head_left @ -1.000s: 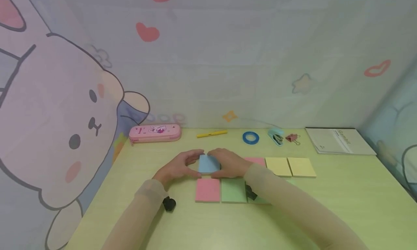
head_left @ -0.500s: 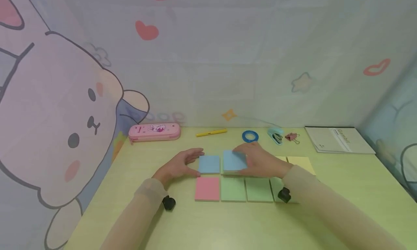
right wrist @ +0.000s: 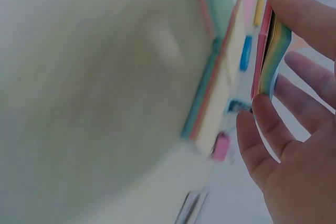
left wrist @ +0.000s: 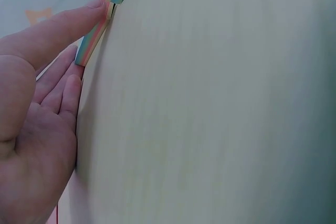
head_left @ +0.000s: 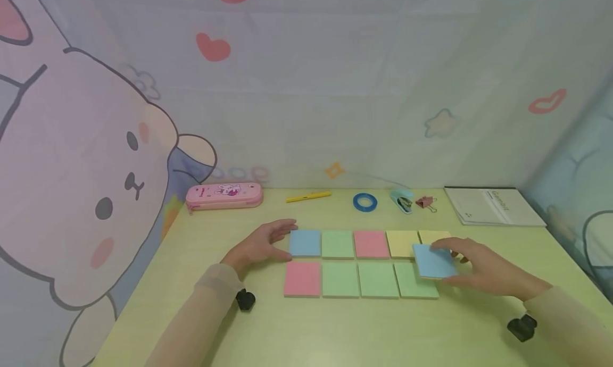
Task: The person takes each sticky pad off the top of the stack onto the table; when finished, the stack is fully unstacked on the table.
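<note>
Sticky note pads lie in two rows on the table. From left, the back row runs blue pad (head_left: 305, 243), green pad (head_left: 337, 244), pink pad (head_left: 371, 244), then two yellow pads (head_left: 401, 243). A pink pad (head_left: 302, 279) and several green pads (head_left: 340, 280) form the front row. My left hand (head_left: 261, 243) rests with loosely spread fingers at the blue pad's left edge. My right hand (head_left: 488, 268) pinches another blue-topped sticky note pad (head_left: 433, 263) above the rows' right end. Its coloured layered edge (right wrist: 270, 51) shows in the right wrist view, lifted off the table.
Along the back of the table (head_left: 306, 330) lie a pink pencil case (head_left: 224, 195), yellow pen (head_left: 308, 197), blue tape roll (head_left: 365, 202), mint stapler (head_left: 402, 201), pink binder clip (head_left: 425, 202) and a notebook (head_left: 494, 206). A printed cloth (head_left: 306, 90) hangs behind.
My right hand has carried a blue-topped pad rightward from the left end of the back row, uncovering the pads beneath its path. My left hand has stayed in place.
</note>
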Demonstrator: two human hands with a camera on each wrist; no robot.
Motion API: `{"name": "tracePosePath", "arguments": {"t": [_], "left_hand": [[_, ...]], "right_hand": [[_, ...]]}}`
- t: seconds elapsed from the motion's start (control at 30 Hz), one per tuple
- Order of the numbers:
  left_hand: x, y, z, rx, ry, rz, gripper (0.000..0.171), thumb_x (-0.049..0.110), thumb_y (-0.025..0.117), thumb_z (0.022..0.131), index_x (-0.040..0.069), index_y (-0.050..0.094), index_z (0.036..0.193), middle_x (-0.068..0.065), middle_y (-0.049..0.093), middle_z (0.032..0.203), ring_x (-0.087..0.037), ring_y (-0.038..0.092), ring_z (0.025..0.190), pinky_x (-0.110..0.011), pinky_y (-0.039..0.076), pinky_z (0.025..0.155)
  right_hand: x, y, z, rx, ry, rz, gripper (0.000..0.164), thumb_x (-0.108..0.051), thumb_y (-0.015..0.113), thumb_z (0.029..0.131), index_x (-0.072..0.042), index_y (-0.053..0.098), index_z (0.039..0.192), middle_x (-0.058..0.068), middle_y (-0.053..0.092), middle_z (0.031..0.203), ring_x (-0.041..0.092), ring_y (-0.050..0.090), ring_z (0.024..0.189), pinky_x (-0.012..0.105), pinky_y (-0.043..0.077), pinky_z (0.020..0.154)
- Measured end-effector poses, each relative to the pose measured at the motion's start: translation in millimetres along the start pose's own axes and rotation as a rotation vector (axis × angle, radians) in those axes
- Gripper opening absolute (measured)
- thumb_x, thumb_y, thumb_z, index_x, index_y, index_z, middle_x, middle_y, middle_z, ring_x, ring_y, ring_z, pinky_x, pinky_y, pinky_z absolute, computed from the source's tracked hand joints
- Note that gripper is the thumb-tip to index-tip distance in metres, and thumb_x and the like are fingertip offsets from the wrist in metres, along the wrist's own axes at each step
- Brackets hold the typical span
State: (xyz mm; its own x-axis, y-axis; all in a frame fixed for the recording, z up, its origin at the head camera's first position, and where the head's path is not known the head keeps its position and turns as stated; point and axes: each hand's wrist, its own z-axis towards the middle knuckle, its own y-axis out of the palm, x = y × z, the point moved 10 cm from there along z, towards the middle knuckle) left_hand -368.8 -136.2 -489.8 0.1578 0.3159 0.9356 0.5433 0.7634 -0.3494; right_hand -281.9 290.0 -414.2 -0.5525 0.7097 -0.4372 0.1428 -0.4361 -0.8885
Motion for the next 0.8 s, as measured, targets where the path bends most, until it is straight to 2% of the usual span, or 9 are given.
{"name": "tracePosePath", "arguments": {"t": [0.17, 0.37, 0.6, 0.8], "left_hand": [[1.3, -0.9, -1.3, 0.003, -0.003, -0.010, 0.093, 0.002, 0.088, 0.084, 0.009, 0.038, 0.162, -0.008, 0.046, 0.163, -0.032, 0.035, 0.155, -0.046, 0.028, 0.129], [-0.4, -0.3, -0.3, -0.002, -0.008, -0.016, 0.092, 0.002, 0.087, 0.085, 0.007, 0.038, 0.162, -0.010, 0.046, 0.163, -0.033, 0.034, 0.155, -0.046, 0.027, 0.129], [2.1, 1.3, 0.2, -0.009, -0.005, -0.019, 0.094, 0.002, 0.087, 0.084, 0.007, 0.037, 0.163, -0.009, 0.046, 0.163, -0.033, 0.034, 0.155, -0.046, 0.027, 0.129], [3.0, 0.8, -1.8, -0.009, -0.010, -0.019, 0.093, 0.003, 0.087, 0.085, 0.006, 0.036, 0.163, -0.010, 0.045, 0.164, -0.033, 0.034, 0.156, -0.047, 0.027, 0.129]], "right_hand": [[19.8, -4.2, -26.2, 0.032, -0.014, -0.032, 0.066, -0.036, 0.091, 0.083, -0.020, 0.062, 0.139, 0.001, 0.065, 0.133, 0.003, 0.058, 0.103, 0.028, 0.057, 0.079], [35.4, -3.0, -46.5, 0.028, -0.006, -0.019, 0.066, -0.035, 0.092, 0.082, -0.019, 0.063, 0.139, 0.007, 0.065, 0.133, 0.001, 0.059, 0.102, 0.026, 0.057, 0.076], [39.2, 3.5, -54.6, 0.021, -0.010, 0.006, 0.065, -0.030, 0.093, 0.081, -0.014, 0.064, 0.137, 0.014, 0.064, 0.136, 0.003, 0.060, 0.106, 0.026, 0.057, 0.076], [37.8, 4.7, -53.0, 0.052, -0.002, -0.025, 0.067, -0.035, 0.093, 0.080, -0.014, 0.064, 0.137, 0.010, 0.066, 0.135, 0.004, 0.061, 0.103, 0.026, 0.057, 0.076]]}}
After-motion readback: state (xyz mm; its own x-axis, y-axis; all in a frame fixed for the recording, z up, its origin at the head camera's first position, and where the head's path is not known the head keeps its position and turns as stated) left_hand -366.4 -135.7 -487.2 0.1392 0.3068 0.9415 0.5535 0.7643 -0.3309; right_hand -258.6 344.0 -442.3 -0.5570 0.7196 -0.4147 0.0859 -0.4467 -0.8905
